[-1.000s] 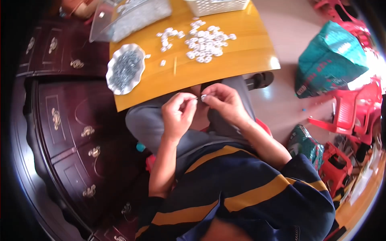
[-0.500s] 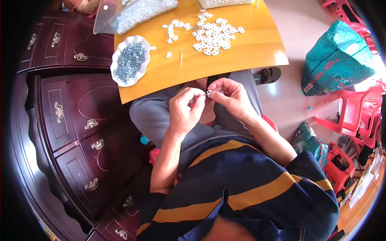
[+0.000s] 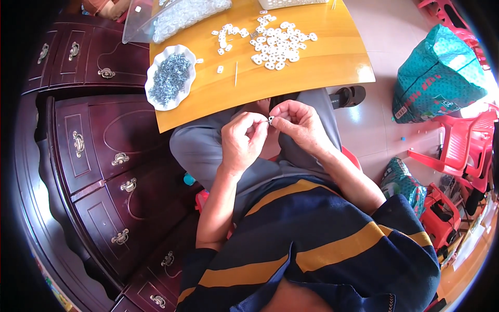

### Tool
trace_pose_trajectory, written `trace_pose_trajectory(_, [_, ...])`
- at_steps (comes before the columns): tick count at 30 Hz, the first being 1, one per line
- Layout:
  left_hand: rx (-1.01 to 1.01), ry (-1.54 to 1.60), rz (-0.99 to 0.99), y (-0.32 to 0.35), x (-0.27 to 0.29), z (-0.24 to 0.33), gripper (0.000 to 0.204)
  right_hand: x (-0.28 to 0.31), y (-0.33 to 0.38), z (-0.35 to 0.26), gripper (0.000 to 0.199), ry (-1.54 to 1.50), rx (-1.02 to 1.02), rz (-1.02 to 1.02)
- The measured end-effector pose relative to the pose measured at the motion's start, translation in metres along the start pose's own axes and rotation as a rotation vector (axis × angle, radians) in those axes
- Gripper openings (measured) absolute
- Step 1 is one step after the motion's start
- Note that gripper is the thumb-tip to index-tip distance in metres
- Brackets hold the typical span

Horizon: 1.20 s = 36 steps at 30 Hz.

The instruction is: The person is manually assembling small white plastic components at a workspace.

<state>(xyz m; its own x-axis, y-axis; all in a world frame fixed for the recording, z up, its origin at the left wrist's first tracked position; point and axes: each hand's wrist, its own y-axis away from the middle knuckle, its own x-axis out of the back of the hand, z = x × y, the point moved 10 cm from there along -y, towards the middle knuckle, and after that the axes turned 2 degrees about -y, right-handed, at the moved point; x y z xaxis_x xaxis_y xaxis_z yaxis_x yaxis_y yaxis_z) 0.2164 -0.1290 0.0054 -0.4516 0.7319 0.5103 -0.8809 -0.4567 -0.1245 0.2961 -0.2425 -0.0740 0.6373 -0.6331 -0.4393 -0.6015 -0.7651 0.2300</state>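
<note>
Above my lap, just in front of the table edge, both hands meet fingertip to fingertip. My right hand (image 3: 301, 124) pinches a small white plastic piece (image 3: 271, 119) with a dark hole in it. A thin metal piece, too small to name exactly, is pinched in my left hand (image 3: 243, 136), its end against the white piece. On the wooden table (image 3: 312, 73) lies a loose pile of white two-holed plastic pieces (image 3: 278, 48), with a few strays to its left. A scalloped white dish (image 3: 192, 83) at the table's left corner holds many small grey metal pieces (image 3: 170, 78).
A thin stick (image 3: 236, 74) lies near the table's front edge. Behind the dish is a clear bag of translucent parts (image 3: 189, 18), and a white basket (image 3: 296, 2) stands farther back. Dark wooden drawers (image 3: 104, 135) flank my left. To the right are a teal bag (image 3: 436, 78) and red plastic chairs (image 3: 452, 148).
</note>
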Motion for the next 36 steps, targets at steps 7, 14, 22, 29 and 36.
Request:
trace_pose_trajectory(7, [-0.017,-0.029,-0.017,-0.001,-0.001,0.005,0.004,0.001,0.002,-0.002,0.007,0.024,0.016,0.017])
trace_pose_trajectory(14, [-0.039,-0.046,-0.029,-0.002,-0.004,0.009,0.004,0.004,0.004,-0.002,0.006,0.041,-0.002,0.052])
trace_pose_trajectory(22, [-0.055,-0.084,-0.054,-0.003,-0.003,0.009,0.004,0.004,0.004,-0.002,0.006,0.091,0.006,0.052])
trace_pose_trajectory(29, [0.082,0.044,-0.073,-0.006,0.003,-0.007,0.015,0.003,0.003,-0.007,0.008,-0.120,-0.037,0.061])
trace_pose_trajectory(36, [-0.059,-0.135,0.032,-0.051,0.007,-0.004,0.025,0.023,0.003,-0.019,0.012,-0.271,0.021,0.160])
